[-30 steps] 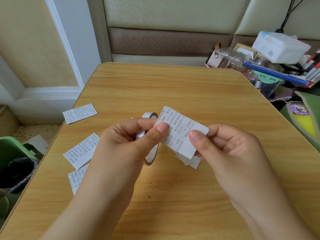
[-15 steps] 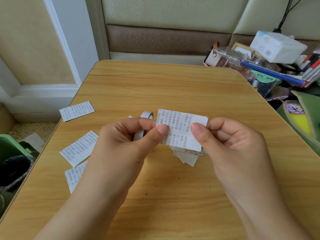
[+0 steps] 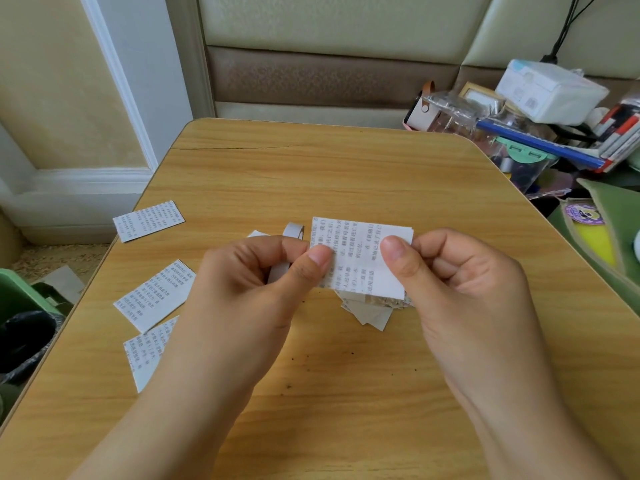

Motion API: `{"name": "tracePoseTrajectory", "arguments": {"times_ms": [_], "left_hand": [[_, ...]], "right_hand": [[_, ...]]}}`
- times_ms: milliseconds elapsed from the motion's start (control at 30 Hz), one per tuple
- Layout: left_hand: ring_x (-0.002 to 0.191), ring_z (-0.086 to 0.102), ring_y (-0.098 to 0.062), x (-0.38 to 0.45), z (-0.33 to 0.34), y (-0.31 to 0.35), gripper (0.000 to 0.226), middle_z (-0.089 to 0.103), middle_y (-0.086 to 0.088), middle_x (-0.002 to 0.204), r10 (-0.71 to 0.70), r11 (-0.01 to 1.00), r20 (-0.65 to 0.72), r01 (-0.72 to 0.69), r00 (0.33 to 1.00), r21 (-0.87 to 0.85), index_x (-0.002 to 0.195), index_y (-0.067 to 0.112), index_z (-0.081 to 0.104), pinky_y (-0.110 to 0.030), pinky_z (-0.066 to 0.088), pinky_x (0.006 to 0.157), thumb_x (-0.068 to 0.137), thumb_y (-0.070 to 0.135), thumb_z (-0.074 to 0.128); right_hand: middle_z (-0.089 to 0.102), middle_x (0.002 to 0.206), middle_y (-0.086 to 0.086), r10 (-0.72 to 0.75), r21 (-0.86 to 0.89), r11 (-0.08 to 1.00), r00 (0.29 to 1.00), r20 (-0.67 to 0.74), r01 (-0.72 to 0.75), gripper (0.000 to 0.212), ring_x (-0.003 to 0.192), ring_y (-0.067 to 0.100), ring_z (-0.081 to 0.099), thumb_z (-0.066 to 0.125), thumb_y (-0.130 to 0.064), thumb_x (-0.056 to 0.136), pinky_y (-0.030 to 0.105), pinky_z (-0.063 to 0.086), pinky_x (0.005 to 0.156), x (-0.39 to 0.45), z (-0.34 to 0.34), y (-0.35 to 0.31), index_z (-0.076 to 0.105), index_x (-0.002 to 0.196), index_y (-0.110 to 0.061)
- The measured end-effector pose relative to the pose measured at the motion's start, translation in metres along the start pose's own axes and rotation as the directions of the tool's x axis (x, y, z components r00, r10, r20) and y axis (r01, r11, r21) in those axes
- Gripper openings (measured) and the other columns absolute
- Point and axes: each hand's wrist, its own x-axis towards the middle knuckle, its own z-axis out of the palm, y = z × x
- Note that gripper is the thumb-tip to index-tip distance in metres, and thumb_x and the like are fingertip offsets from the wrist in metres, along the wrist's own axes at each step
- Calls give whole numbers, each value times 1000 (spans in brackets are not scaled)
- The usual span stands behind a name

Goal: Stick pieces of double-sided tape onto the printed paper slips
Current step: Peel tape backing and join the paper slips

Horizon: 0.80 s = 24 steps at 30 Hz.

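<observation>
Head view: a person is holding a printed paper slip (image 3: 360, 258) above a wooden surface (image 3: 346, 174), pinching it at both side edges. The left hand (image 3: 252, 282) is gripping the slip's left edge between thumb and forefinger while also curling round a roll of double-sided tape (image 3: 292, 233), whose rim is showing just above the knuckles. The right hand (image 3: 460, 275) is pinching the slip's right edge, thumb on the printed face. The slip is lying between the two hands, its long axis running from one hand across to the other, its printed side facing the camera. The tape roll is sitting on the left hand's side, touching or nearly touching the slip's left edge, so the left hand appears the nearer one for bringing tape to paper. Just below the right hand's thumb, a small pile of loose slips (image 3: 367, 310) is resting on the surface. Well out beyond the left hand, three more printed slips (image 3: 152, 299) are lying flat near the surface's edge.
</observation>
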Motion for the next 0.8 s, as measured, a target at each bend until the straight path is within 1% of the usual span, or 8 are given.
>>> {"name": "tracePoseTrajectory", "arguments": {"times_ms": [67, 133, 233, 400, 567, 633, 733, 800], "left_hand": [[59, 26, -30, 0, 0, 0, 24, 29, -25, 62, -3, 1000, -1, 3, 1000, 11, 62, 23, 70, -23, 25, 49, 73, 44, 73], [60, 27, -33, -1, 0, 1, 24, 31, -27, 62, -5, 1000, -9, 6, 1000, 20, 62, 22, 71, -23, 25, 49, 74, 44, 72], [60, 26, -33, -1, 0, 1, 23, 31, -27, 61, -12, 1000, -17, 12, 1000, 9, 63, 22, 71, -19, 24, 47, 75, 42, 70], [60, 23, -32, -2, 1, 1, 24, 28, -25, 60, -22, 1000, -21, 22, 1000, 4, 66, 16, 70, -18, 22, 45, 76, 38, 70], [59, 24, -33, -3, 1, 1, 27, 31, -26, 59, -17, 1000, -6, 17, 1000, 16, 67, 14, 69, -19, 22, 45, 75, 38, 73], [59, 23, -34, -4, 1, 1, 27, 32, -27, 59, -24, 1000, -2, 24, 1000, 18, 67, 13, 69, -21, 22, 45, 75, 39, 69], [60, 24, -34, -4, 1, 2, 27, 34, -27, 59, -25, 1000, 9, 25, 1000, 16, 67, 15, 69, -19, 22, 45, 75, 42, 73], [60, 24, -35, -4, 0, 1, 27, 33, -27, 60, -23, 1000, 22, 23, 999, 6, 66, 15, 69, -21, 22, 46, 72, 41, 74]], "right_hand": [[64, 59, 8, -3, 5, 1000, 1000, -3, 3, 32, 50, 6, 49, 71, -43, 74, 16, 39, 47, 0, 0, -1, 64, 72, -12], [62, 57, 9, -6, -1, 1000, 1000, -3, 6, 32, 48, 6, 47, 69, -43, 73, 15, 37, 46, 0, 1, -2, 64, 71, -12], [59, 52, 7, -5, -4, 1000, 1000, -12, 5, 33, 47, 4, 44, 67, -44, 73, 14, 35, 45, -1, 1, -2, 63, 70, -11], [52, 47, -4, -13, -30, 999, 1000, -25, 13, 33, 44, 3, 39, 64, -45, 73, 13, 32, 44, 0, 2, -2, 63, 67, -13], [52, 46, -7, -23, -50, 999, 999, -36, 21, 34, 42, 1, 39, 61, -44, 75, 10, 30, 43, -2, 2, -2, 61, 62, -12], [55, 48, -6, -25, -55, 998, 999, -37, 23, 34, 43, 1, 41, 60, -45, 75, 10, 31, 43, -1, 3, -2, 62, 63, -13], [65, 58, 4, -29, -74, 997, 999, -32, 27, 35, 47, 6, 50, 61, -46, 77, 13, 37, 44, -1, 3, 0, 64, 67, -13], [65, 59, 6, -42, -93, 995, 999, -22, 40, 35, 48, 5, 49, 62, -46, 79, 13, 36, 45, -1, 2, 0, 64, 68, -13]]}}
